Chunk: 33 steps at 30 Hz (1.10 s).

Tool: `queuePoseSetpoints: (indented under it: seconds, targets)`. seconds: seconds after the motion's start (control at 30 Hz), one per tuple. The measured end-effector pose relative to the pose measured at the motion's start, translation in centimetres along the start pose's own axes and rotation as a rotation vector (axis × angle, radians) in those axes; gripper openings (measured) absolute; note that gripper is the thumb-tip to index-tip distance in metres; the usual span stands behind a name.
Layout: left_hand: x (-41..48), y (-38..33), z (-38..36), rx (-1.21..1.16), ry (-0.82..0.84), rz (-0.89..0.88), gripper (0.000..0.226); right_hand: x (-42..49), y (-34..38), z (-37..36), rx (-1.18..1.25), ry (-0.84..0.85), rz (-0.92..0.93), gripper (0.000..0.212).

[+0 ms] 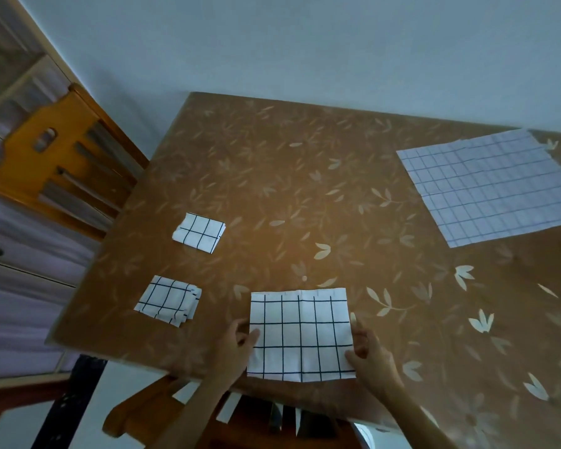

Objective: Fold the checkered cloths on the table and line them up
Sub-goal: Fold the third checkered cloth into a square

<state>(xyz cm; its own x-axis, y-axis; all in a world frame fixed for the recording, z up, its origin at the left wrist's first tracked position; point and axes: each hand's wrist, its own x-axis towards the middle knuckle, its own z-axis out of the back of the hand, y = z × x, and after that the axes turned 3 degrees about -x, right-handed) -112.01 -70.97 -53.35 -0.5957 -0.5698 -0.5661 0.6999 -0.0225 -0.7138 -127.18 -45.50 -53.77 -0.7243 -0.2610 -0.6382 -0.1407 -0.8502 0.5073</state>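
In your head view, you look down on the brown leaf-printed table [305, 189], and 4 checkered cloths lie on it. Closest to you is the white black-gridded cloth folded into a broad rectangle [300, 335]. It lies flat, with its lower edge right at the table's near rim. Your left hand [235, 346] holds its left edge: the thumb lies on top of the fabric and the other fingers curl in beside the edge, so the hand pinches the cloth. Your right hand [371, 356] grips the lower right corner with the thumb pressed onto the fabric and 1 finger stretched up along the right edge. You cannot tell whether its other fingers reach under the cloth. To the left of this cloth, near it but not touching, sit 2 smaller pieces. One is the small folded checkered square nearer you [169, 299], its layers fanned a little at the right side. The other is the smaller folded checkered square farther away [199, 233]. They lie one behind the other along the table's left side, apart from each other. At the far right lies the large unfolded pale cloth with a thin dark grid [486, 186], spread flat. An orange wooden chair [46, 157] stands left of the table, and another wooden chair [149, 413] shows below the near edge.
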Motion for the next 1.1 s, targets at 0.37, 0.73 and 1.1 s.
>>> queuePoseSetpoints:
  seconds: [0.37,0.73,1.1]
  targets:
    - [-1.6,2.4,2.3,0.155,0.302,0.016,0.108,-0.3,0.1,-0.6,0.039,-0.036,-0.03,0.049]
    - [-1.9,1.7,1.6,0.416,-0.139,-0.219,0.054,-1.2,0.8,-0.8,-0.026,-0.081,0.087,0.046]
    - [0.6,0.5,-4.2,0.943,-0.112,-0.688,0.059,1.5,3.8,-5.0,-0.695,-0.332,0.721,0.055]
